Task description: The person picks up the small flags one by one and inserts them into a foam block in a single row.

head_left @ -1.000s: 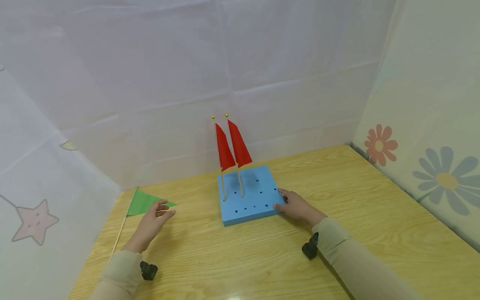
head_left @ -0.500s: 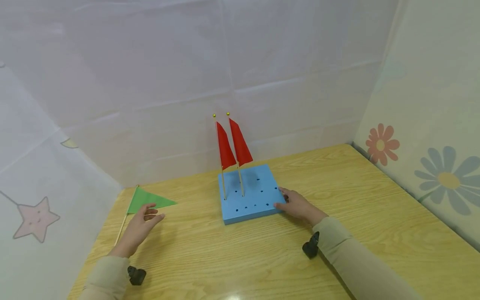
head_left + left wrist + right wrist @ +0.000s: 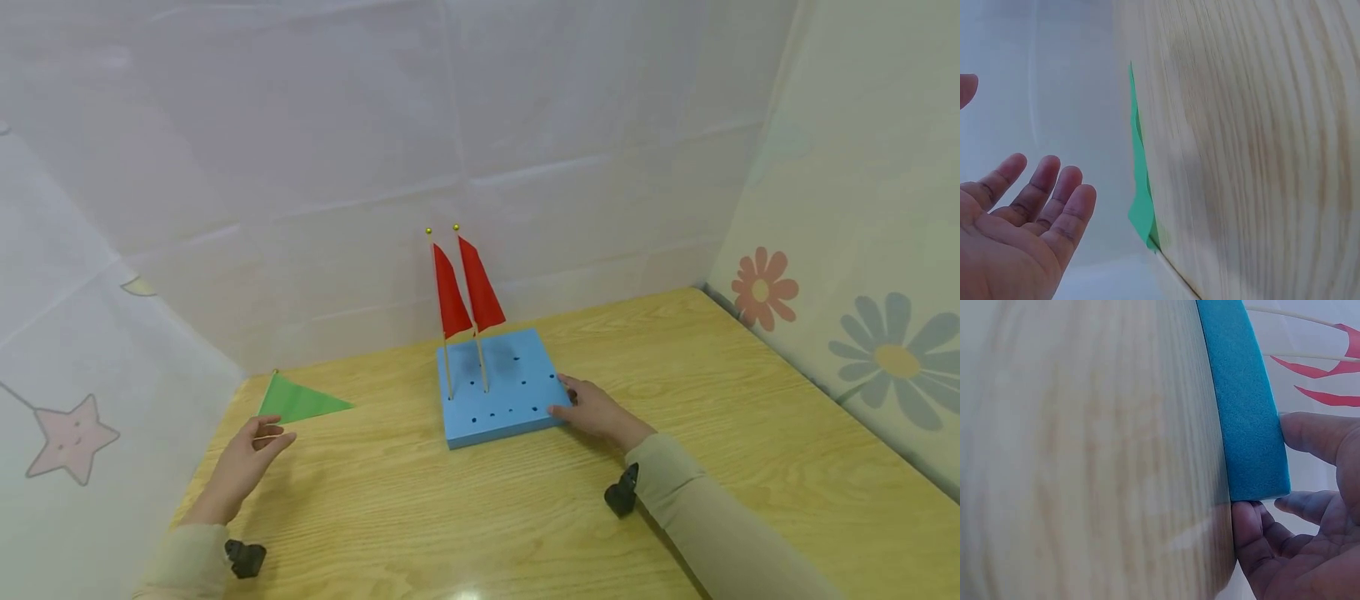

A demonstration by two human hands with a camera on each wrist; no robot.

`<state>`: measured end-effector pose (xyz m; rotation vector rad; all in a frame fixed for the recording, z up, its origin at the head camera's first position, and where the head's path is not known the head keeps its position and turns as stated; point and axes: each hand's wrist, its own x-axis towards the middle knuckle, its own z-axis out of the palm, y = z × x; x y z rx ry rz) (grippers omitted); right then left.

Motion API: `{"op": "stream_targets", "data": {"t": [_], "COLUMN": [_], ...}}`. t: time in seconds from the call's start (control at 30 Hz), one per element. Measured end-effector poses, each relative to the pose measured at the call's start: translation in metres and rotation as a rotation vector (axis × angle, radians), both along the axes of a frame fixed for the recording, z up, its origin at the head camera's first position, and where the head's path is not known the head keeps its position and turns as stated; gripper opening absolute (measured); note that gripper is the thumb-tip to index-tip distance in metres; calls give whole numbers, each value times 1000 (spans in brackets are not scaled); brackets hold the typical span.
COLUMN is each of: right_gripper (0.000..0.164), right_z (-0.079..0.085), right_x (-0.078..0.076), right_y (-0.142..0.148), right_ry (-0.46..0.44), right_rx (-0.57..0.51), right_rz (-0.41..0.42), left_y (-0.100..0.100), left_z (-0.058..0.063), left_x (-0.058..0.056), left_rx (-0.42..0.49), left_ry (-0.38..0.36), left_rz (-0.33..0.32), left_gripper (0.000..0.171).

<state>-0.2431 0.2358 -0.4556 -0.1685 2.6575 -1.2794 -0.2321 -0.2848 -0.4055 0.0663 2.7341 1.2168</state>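
Over the left part of the table, my left hand [image 3: 243,458] holds nothing; its fingers are loosely bent and apart. A green triangular flag [image 3: 303,402] on a thin wooden stick lies just beyond it, and in the head view the hand hides most of the stick [image 3: 1174,273]. My right hand [image 3: 596,412] holds the right edge of a blue foam block [image 3: 517,397] pierced with several holes, the thumb on top and fingers against the side. Two red flags, a left one [image 3: 452,304] and a right one [image 3: 482,287], stand slightly tilted in the block's holes.
The wood-grain table [image 3: 420,517] ends at a pale cloth wall [image 3: 337,208] behind. Side cloths printed with a star [image 3: 72,439] and flowers [image 3: 761,290] border it left and right. A small black device [image 3: 621,492] sits at the right cuff.
My left hand has moved left and toward me, away from over the green flag's cloth to near its stick. The right hand stays at the foam block, which has not moved.
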Motion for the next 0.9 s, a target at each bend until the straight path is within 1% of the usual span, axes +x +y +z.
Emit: {"op": "stream_targets", "data": {"t": [0.3, 0.4, 0.5, 0.73, 0.9], "right_gripper": [72, 72, 73, 72, 72], "right_z": [1, 1, 0, -1, 0], "right_x": [1, 0, 0, 0, 1], "right_y": [0, 0, 1, 1, 1], "right_ry": [2, 9, 15, 26, 29], "right_rx": [0, 7, 14, 27, 26], "right_rz": [-3, 0, 3, 7, 8], "left_y": [-27, -35, -45, -67, -76], "left_z": [1, 0, -3, -15, -17], "left_x": [4, 6, 8, 11, 13], "left_rx": [-14, -40, -66, -109, -88], "left_ry": [-42, -51, -63, -84, -98], "left_rz": [73, 86, 97, 131, 174], "left_gripper": [75, 78, 78, 70, 70]}}
